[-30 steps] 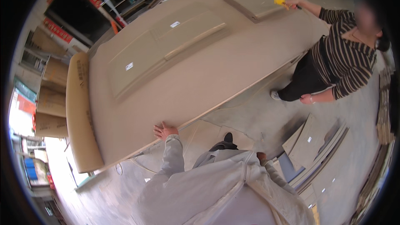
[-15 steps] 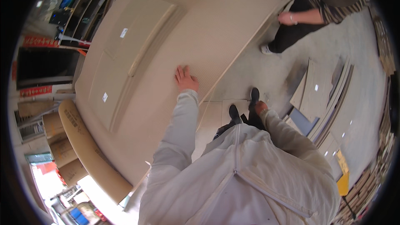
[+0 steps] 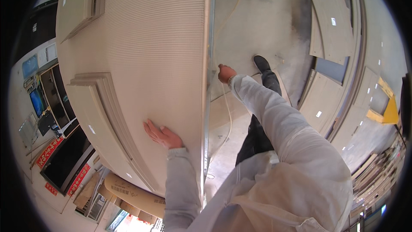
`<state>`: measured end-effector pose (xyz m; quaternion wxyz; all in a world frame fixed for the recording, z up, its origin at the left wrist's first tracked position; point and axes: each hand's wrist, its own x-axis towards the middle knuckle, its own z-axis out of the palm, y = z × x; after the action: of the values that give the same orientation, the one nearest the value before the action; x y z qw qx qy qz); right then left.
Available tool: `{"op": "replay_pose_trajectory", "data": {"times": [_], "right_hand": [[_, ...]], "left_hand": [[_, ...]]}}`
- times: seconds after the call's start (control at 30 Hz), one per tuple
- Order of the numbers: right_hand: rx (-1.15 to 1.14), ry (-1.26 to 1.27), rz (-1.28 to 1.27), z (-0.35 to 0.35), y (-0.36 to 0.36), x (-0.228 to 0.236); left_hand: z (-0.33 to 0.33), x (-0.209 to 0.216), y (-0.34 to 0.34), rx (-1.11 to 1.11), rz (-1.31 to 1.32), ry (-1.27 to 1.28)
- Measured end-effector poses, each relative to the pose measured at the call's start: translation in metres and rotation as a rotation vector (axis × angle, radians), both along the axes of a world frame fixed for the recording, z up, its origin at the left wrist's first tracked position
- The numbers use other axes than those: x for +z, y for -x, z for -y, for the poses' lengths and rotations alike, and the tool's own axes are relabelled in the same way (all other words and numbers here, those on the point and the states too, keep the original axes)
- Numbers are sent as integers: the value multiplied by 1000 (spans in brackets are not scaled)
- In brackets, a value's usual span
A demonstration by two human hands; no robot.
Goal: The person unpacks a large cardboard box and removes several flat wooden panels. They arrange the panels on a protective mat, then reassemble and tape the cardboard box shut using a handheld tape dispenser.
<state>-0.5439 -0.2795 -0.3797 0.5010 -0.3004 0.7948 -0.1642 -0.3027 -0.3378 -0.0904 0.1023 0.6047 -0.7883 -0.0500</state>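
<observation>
Lying palm down on the worktop point(image 3: 159, 56), the left hand point(image 3: 163, 136) has its fingers extended and grips nothing visible, with the stack of boards point(image 3: 93, 114) just to its left, near the fingertips but apart from them. Noted from where I stand: the stack rests on the same worktop, its long axis slanting from far left to near right, and the left hand is clearly the nearer one. The right hand point(image 3: 226, 74) is past the worktop's right edge, above the floor point(image 3: 296, 81), its fingers turned from view, so whether they hold anything cannot be told.
</observation>
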Motion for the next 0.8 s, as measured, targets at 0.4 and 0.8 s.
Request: {"op": "replay_pose_trajectory", "data": {"times": [0.4, 0.8], "right_hand": [[169, 51, -381, 160, 18, -123], [-24, -160, 304, -56, 57, -53]], "left_hand": [[6, 10, 7, 57, 13, -63], [8, 25, 2, 82, 13, -71]]}}
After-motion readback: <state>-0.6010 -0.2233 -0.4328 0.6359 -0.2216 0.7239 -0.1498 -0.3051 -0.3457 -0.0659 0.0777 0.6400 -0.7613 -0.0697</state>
